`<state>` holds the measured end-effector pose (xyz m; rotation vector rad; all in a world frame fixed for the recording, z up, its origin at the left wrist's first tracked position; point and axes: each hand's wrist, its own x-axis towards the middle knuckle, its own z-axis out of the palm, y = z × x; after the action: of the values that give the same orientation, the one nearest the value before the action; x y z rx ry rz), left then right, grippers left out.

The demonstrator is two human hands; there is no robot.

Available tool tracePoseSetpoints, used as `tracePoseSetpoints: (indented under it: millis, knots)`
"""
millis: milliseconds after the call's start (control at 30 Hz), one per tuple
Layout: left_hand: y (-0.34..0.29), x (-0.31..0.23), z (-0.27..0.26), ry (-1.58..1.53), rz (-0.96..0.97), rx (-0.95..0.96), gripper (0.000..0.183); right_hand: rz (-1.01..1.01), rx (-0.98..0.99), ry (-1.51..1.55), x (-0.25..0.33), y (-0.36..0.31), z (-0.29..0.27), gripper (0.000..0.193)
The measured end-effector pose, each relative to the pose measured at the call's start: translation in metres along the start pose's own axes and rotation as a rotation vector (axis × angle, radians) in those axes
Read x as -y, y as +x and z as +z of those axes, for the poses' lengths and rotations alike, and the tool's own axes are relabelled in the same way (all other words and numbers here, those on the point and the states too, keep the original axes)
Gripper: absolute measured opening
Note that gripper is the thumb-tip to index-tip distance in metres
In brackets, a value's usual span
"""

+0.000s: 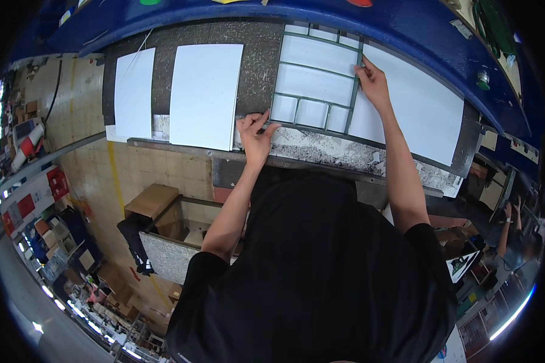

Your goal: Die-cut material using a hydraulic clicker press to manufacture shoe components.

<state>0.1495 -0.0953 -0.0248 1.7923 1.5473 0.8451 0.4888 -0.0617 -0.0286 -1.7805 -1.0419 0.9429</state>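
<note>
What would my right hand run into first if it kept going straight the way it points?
Your right hand would meet the right edge of the green grid frame, which it already appears to touch, though exact depth is unclear.

No lettering, labels, numbers or signs legible.

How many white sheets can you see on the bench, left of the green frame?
2: a narrow sheet farther left and a wider sheet between it and the green frame. More may be hidden beneath them.
</note>
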Motion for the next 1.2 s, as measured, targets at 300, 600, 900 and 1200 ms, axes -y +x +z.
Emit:
tracePoseSetpoints:
  millis: [300, 600, 900, 1200]
  knots:
    - [-0.007, 0.003, 0.004, -0.072, 0.055, -0.056, 0.042, -0.006, 0.030, 0.025, 0.002, -0.004, -0.001, 0.050]
    - [-0.006, 0.008, 0.006, 0.002, 0.057, -0.029, 0.043, 0.003, -0.035, 0.003, -0.001, -0.005, 0.001, 0.051]
    - [-0.005, 0.014, 0.007, -0.033, 0.097, -0.016, 0.042, 0.016, -0.033, 0.040, 0.000, -0.006, 0.002, 0.051]
    - [-0.003, 0.011, 0.006, -0.013, 0.039, 0.035, 0.043, 0.063, -0.059, 0.081, -0.003, -0.007, 0.003, 0.051]
